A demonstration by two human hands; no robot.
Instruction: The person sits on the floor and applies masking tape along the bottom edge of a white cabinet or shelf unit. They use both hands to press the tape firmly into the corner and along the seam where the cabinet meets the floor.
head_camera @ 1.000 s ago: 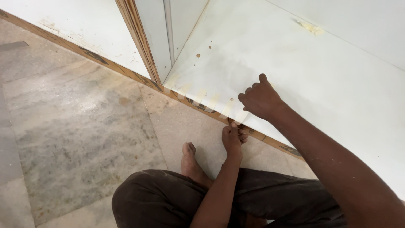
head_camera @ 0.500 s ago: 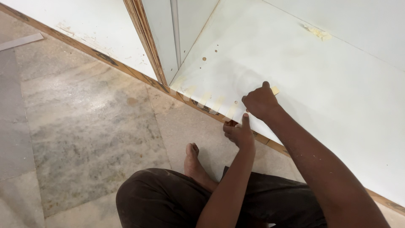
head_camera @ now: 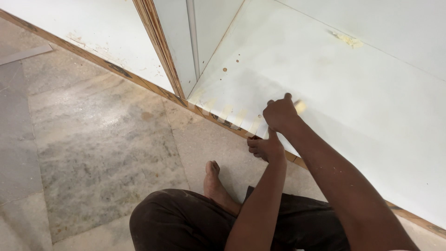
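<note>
low down, right hand [head_camera: 280, 113] fingers clenched on perhaps a yellowish scrap [head_camera: 300, 107], left hand [head_camera: 265, 148] fingers pinching smooth white panel [head_camera: 371, 97] edge

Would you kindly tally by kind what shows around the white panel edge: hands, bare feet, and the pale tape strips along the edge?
Hands: 2, the left hand at the panel's front edge and the right hand on the white panel
Bare feet: 1, the foot on the stone floor
Pale tape strips: about 5, faint
Total: about 8
</note>
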